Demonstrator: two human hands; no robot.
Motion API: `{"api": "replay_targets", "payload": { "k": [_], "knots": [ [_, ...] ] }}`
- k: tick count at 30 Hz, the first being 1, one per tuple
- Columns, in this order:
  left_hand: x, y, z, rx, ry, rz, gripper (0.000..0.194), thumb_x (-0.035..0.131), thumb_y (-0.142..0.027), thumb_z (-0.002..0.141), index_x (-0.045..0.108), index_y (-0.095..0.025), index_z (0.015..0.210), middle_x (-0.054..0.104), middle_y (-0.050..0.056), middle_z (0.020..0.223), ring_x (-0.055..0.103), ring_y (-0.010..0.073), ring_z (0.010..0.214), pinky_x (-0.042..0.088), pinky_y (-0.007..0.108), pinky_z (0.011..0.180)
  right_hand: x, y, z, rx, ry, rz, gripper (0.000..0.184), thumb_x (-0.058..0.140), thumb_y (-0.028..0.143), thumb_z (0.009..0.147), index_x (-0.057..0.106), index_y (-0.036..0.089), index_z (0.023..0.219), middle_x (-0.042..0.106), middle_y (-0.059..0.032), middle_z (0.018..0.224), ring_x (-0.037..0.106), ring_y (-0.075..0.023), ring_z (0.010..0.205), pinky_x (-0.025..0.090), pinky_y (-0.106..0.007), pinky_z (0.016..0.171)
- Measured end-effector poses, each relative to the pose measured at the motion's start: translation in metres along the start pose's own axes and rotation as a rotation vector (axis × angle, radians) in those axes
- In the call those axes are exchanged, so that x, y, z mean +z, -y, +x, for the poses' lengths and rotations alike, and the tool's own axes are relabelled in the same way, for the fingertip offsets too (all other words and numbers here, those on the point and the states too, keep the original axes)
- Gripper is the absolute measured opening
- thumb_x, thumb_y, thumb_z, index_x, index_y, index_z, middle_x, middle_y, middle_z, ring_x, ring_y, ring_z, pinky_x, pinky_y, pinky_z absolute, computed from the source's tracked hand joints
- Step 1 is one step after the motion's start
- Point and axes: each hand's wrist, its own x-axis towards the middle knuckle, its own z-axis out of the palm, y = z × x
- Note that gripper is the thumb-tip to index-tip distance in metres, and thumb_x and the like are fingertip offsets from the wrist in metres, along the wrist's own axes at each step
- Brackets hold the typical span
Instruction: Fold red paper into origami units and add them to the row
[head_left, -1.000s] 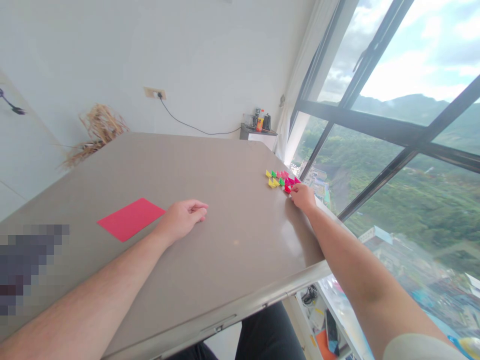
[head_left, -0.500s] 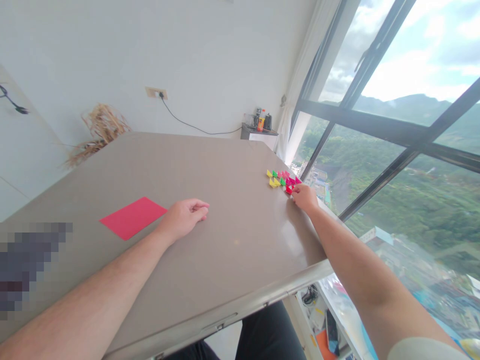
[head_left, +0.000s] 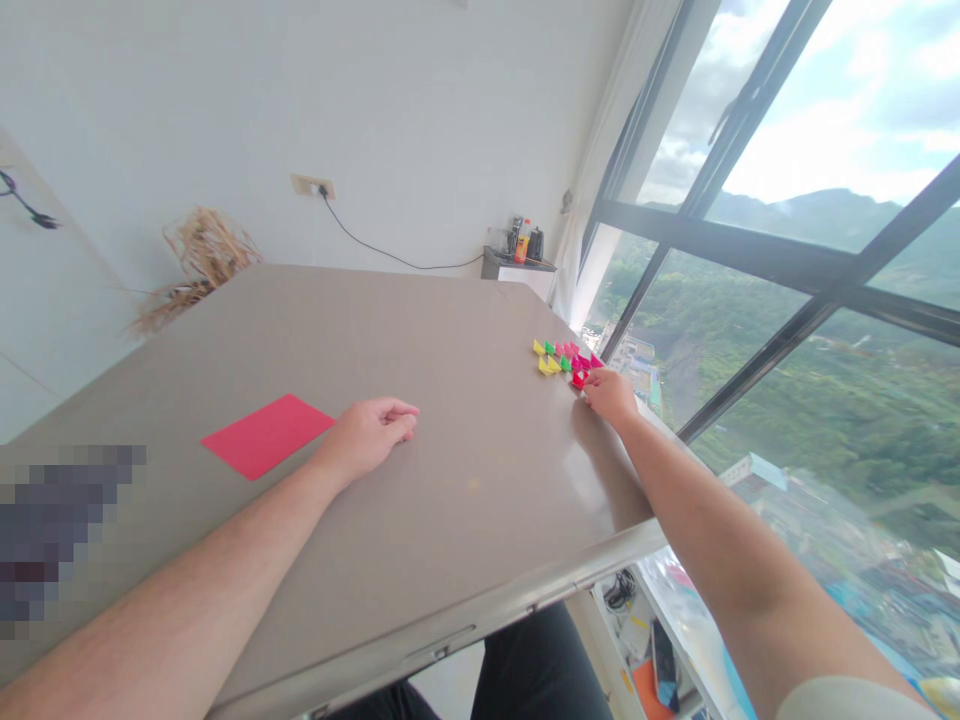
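Observation:
Over at the table's right edge, my right hand (head_left: 612,396) has its fingertips closed on a small red origami boat (head_left: 579,380). That boat stands in a cluster of several folded paper boats, among them a yellow boat (head_left: 549,366), a green boat (head_left: 565,364) and pink ones (head_left: 571,349). My left hand (head_left: 367,436) rests on the tabletop with its fingers curled together and nothing visible in them. A flat sheet of red paper (head_left: 266,437) lies just left of my left wrist, its right corner meeting the wrist in view.
The grey-brown table (head_left: 390,340) has a window (head_left: 750,250) along its right side. A blurred dark patch (head_left: 52,530) covers the left edge. Beyond the far end stands a small cabinet (head_left: 517,270) with bottles; dried stalks (head_left: 202,255) are at the far left.
Almost nothing differs. Both hands stay where they were; the red boat at my right fingertips seems very slightly shifted.

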Motion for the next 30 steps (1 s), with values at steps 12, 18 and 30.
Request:
{"api": "replay_targets", "payload": {
  "k": [12, 18, 30],
  "knots": [
    [0.0, 0.001, 0.002, 0.015, -0.007, 0.003, 0.04, 0.063, -0.049, 0.08, 0.072, -0.023, 0.108, 0.078, 0.003, 0.085, 0.074, 0.0227, 0.087, 0.055, 0.033, 0.081, -0.005, 0.003, -0.007, 0.011, -0.027, 0.0, 0.021, 0.053, 0.014, 0.074, 0.073, 0.02, 0.08, 0.071, -0.0034, 0.07, 0.063, -0.017, 0.07, 0.042, -0.026, 0.069],
    [0.0, 0.002, 0.001, 0.021, -0.01, 0.007, 0.04, 0.063, -0.049, 0.079, 0.073, -0.022, 0.107, 0.078, 0.004, 0.086, 0.074, 0.0233, 0.087, 0.055, 0.033, 0.081, -0.011, 0.015, -0.018, -0.016, -0.017, -0.031, 0.019, 0.052, 0.015, 0.079, 0.071, 0.019, 0.078, 0.071, -0.0051, 0.071, 0.062, -0.0179, 0.07, 0.04, -0.027, 0.067],
    [0.002, -0.008, -0.01, 0.098, -0.046, 0.048, 0.031, 0.059, -0.041, 0.084, 0.074, -0.021, 0.102, 0.077, 0.004, 0.082, 0.073, 0.0217, 0.08, 0.054, 0.032, 0.077, 0.055, 0.2, -0.104, -0.493, 0.334, 0.218, 0.017, 0.055, 0.019, 0.083, 0.072, 0.022, 0.083, 0.074, -0.0012, 0.08, 0.061, -0.0138, 0.072, 0.039, -0.024, 0.065]
  ]
}}
